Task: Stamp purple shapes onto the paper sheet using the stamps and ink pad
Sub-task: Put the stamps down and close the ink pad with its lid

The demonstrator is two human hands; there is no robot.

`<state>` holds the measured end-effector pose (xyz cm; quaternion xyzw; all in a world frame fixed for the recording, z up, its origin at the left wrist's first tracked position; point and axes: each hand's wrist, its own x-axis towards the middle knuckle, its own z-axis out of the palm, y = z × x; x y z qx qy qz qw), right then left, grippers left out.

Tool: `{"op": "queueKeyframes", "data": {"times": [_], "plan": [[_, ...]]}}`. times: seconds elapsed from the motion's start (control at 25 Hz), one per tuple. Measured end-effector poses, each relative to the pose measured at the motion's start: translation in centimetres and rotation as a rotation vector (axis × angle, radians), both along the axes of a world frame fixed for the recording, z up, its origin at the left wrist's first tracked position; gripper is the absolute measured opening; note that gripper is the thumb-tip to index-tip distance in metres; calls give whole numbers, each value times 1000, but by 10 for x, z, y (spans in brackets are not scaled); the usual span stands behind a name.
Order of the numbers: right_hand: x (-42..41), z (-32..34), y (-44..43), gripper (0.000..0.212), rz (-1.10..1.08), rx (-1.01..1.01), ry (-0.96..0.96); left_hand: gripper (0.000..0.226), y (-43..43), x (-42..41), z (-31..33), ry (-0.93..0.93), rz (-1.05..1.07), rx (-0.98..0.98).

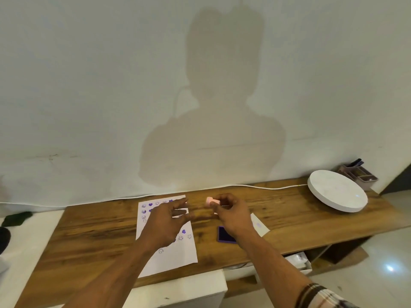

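A white paper sheet (178, 256) lies on the wooden table (89, 236), marked with purple hearts and smiley faces. My left hand (165, 221) hovers over the sheet, fingers spread, holding nothing. My right hand (231, 213) is raised above the table to the right of the sheet and pinches a small pink stamp (209, 200), which lies sideways between the fingertips. The purple ink pad (223, 234) sits open on the table below my right wrist, partly hidden by it.
A second white paper (259, 225) lies under my right hand. A round white disc (337, 191) and a pen holder (358, 174) stand at the far right. A white cable (255, 186) runs along the wall. A white cabinet (189, 287) stands below the table front.
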<state>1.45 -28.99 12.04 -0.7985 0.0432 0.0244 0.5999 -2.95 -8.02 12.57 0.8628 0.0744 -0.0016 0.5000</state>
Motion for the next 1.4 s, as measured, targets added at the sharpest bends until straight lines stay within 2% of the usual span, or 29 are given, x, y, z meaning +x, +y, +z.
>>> {"op": "queueKeyframes", "data": {"times": [0.08, 0.16, 0.32, 0.44, 0.6, 0.68, 0.84, 1.0, 1.08, 1.24, 1.4], "plan": [[20, -28, -33, 19, -127, -166, -4, 57, 1, 7, -21, 45, 9, 29], [40, -56, -58, 14, -138, -389, -19, 64, 2, 13, -41, 57, 20, 128], [73, -93, -72, 15, -41, -782, -52, 89, 2, 36, -69, 55, -80, 519], [96, -108, -71, 15, 0, -943, -79, 95, 8, 62, -81, -29, -117, 697], [113, -129, -71, 25, 73, -1060, -22, 92, 10, 83, -104, -62, -157, 805], [115, -143, -71, 35, 82, -1062, -8, 91, 9, 87, -123, 0, -182, 809], [107, -156, -93, 71, -13, -851, 37, 88, -11, 83, -150, 101, -227, 746], [93, -163, -141, 106, 108, -921, 225, 86, -58, 89, -155, 125, -340, 653], [86, -166, -152, 107, 169, -959, 252, 89, -85, 90, -159, 187, -398, 596], [83, -163, -155, 84, 165, -974, 175, 81, -111, 91, -169, 162, -380, 583], [73, -143, -148, 77, 148, -822, 94, 82, -105, 94, -175, 150, -330, 504]]}}
